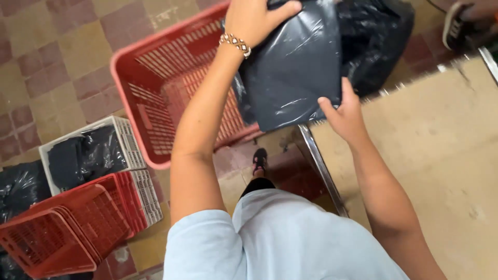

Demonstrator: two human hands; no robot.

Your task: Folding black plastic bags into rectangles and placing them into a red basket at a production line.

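Note:
I hold a flat dark grey plastic-wrapped package (293,72) with both hands, above the right edge of a large red plastic basket (155,78). My left hand (254,21), with a beaded bracelet on the wrist, grips the package's upper left corner. My right hand (345,114) holds its lower right corner. Behind the package lies a crumpled black plastic bag (376,41). The basket looks empty where its mesh bottom shows.
A beige table (441,155) with a metal edge is at the right. At lower left, stacked red crates (67,228) and a white crate (132,145) holding dark packages stand on the tiled floor. Another person's sandalled foot (456,26) is at top right.

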